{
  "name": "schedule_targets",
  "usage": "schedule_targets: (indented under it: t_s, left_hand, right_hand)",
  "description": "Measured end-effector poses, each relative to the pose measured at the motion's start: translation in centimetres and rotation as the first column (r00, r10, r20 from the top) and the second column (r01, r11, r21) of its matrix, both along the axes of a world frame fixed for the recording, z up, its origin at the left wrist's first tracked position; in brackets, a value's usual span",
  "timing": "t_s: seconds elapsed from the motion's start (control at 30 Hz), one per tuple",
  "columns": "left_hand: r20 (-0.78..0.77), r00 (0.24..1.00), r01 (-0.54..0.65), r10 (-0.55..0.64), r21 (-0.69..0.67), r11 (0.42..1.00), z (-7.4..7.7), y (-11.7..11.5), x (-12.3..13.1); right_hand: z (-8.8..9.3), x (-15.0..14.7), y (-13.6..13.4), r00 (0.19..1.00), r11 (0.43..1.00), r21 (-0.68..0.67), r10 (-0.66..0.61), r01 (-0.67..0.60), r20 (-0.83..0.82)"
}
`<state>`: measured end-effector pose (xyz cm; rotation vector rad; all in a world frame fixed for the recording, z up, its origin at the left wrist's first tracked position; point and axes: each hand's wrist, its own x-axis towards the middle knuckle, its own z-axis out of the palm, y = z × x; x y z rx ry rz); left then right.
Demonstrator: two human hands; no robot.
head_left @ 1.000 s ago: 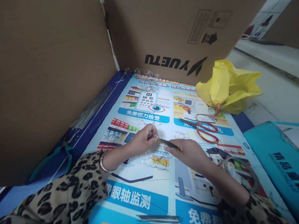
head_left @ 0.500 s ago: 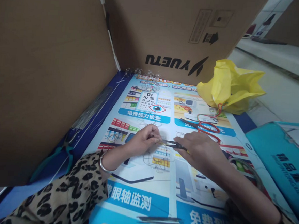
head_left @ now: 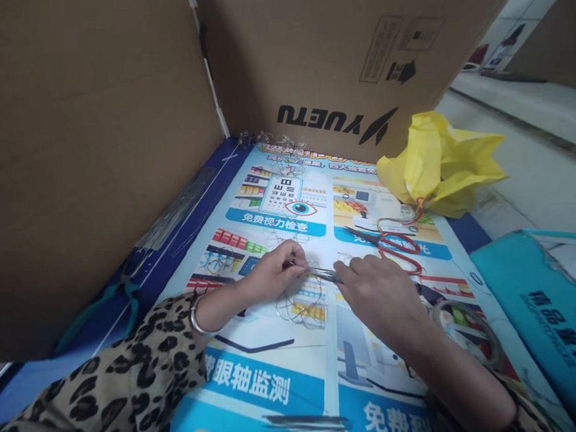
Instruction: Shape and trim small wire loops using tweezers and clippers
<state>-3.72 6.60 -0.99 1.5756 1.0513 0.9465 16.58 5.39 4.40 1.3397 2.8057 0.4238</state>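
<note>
My left hand point(head_left: 284, 268) is closed in a pinch, with a silver bangle at the wrist. A thin wire seems to be between its fingertips, mostly hidden. My right hand point(head_left: 379, 291) grips a slim long-jawed metal tool point(head_left: 324, 274), its handle hidden in the palm. The tool's jaws lie together, pointing left, with their tips at my left fingertips. Just below the fingers, fine wire loops point(head_left: 301, 309) lie on a printed poster point(head_left: 269, 343). Beyond my right hand rest red-handled scissors point(head_left: 397, 243).
Cardboard walls point(head_left: 328, 61) stand at the left and back. A yellow bag point(head_left: 434, 167) and a teal box point(head_left: 533, 299) sit at right, a tape roll point(head_left: 467, 327) by my right forearm. Teal-handled pliers point(head_left: 115, 296) and straight wires point(head_left: 177, 211) lie at left, dark strips point(head_left: 306, 422) in front.
The tool's two jaws, spread apart before, are now together. My right hand has turned slightly; my left hand has barely moved. The whole view has shifted a little.
</note>
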Motion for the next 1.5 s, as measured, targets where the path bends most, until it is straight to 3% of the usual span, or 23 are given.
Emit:
schedule_targets:
  t_s: [0.33,0.63,0.93,1.17,1.37,1.5]
  left_hand:
    - [-0.192,0.981,0.023,0.000,0.116,0.993,-0.1,0.0,-0.1]
    - [-0.234,0.972,0.019,0.009,0.117,0.993,-0.2,0.2,-0.3]
    - [-0.336,0.941,0.027,0.023,0.143,0.989,0.4,0.0,-0.3]
    - [-0.476,0.870,0.009,0.129,0.277,0.961,0.0,-0.4,-0.5]
    - [-0.395,0.896,-0.028,0.203,0.406,0.913,0.0,-0.2,-0.8]
    - [-0.352,0.902,-0.081,0.249,0.427,0.901,0.3,-0.1,-1.2]
  right_hand:
    - [-2.0,0.3,1.2,0.997,0.998,-0.020,0.064,-0.065,-0.036]
    - [-2.9,0.4,1.7,0.993,0.993,-0.069,0.086,-0.092,-0.084]
    - [-2.9,0.2,1.7,0.996,0.987,-0.158,-0.001,-0.012,-0.084]
    - [-3.2,0.1,1.7,0.995,0.995,-0.098,-0.036,0.027,-0.095]
    - [-4.1,0.4,2.1,0.960,0.982,-0.151,-0.149,0.115,-0.236]
    - [-5.0,0.6,2.5,0.917,0.980,-0.176,-0.153,0.092,-0.369]
